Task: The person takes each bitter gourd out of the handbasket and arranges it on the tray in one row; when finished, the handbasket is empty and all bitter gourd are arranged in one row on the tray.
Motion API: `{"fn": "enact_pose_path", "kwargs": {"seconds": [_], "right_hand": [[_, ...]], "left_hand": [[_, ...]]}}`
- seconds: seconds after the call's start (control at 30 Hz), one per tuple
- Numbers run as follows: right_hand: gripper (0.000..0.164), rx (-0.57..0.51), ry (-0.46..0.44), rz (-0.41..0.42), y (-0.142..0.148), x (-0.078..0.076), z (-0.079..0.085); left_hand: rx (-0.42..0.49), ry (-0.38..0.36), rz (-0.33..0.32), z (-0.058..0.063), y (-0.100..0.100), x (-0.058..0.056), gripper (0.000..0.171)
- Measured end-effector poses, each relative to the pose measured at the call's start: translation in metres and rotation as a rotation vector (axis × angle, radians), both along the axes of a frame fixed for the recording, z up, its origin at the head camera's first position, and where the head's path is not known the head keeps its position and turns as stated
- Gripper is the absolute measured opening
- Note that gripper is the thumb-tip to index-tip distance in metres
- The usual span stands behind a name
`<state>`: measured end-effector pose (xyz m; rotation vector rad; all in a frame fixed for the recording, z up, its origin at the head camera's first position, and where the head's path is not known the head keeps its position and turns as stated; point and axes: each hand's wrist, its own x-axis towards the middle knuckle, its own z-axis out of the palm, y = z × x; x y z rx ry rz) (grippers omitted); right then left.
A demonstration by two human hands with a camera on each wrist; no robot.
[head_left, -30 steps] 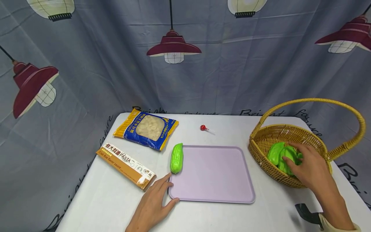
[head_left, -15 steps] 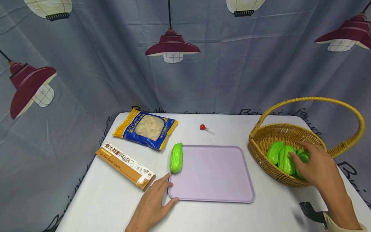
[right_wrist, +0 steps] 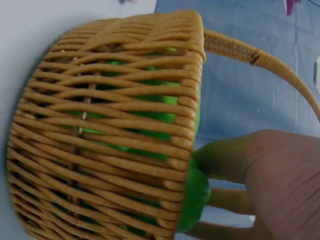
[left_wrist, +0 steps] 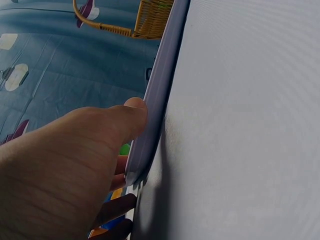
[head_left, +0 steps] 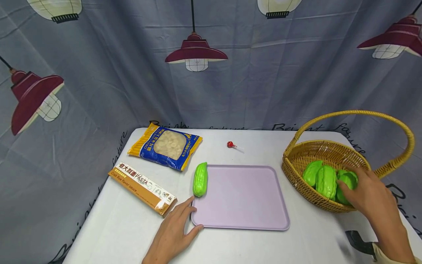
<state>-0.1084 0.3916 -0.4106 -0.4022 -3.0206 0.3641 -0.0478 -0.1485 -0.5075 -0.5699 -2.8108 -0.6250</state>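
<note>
Pinching a green vegetable [head_left: 350,179] in the basket [head_left: 298,182], right hand [head_left: 370,194], lifted low, could snag its rim [right_wrist: 186,107]; leftward, relaxed left hand [head_left: 174,231] touches tray [head_left: 244,198].

Green fruit [head_left: 350,179], glossy, is pinched by the right hand [head_left: 372,192] inside the upright wicker basket [head_left: 304,191], right of two ribbed green pieces [head_left: 326,182]. Lilac tray [head_left: 244,198], rectangular, is laid flat mid-tabletop [head_left: 250,246]; its near-left corner is touched by the left hand [head_left: 174,231].

"PASTA", "flavor sauce" on box [head_left: 143,189]
</note>
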Motion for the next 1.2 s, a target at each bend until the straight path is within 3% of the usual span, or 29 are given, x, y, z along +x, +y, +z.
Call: {"fn": "enact_pose_path", "kwargs": {"seconds": [0.13,0.27,0.5,0.7,1.03,1.2], "right_hand": [[0.077,0.002,-0.07,-0.029,0.003,-0.001,0.002],[0.077,0.0,-0.069,-0.026,0.004,-0.002,0.004],[0.064,0.008,0.1,0.015,-0.008,0.001,0.014],[0.064,-0.029,0.187,0.037,-0.023,0.005,0.024],[0.06,-0.118,0.346,0.192,-0.043,0.007,0.03],[0.056,-0.165,0.378,0.235,-0.067,0.006,0.029]], "left_hand": [[-0.003,0.008,-0.002,0.0,0.0,0.0,0.048],[-0.002,0.016,-0.005,-0.001,0.0,0.0,0.048],[0.005,0.016,-0.011,-0.001,-0.001,0.0,0.048],[0.002,0.004,-0.008,-0.001,-0.001,0.0,0.047],[0.003,0.0,-0.004,0.0,0.0,0.0,0.047],[0.008,0.007,-0.011,-0.001,0.0,-0.001,0.048]]}}
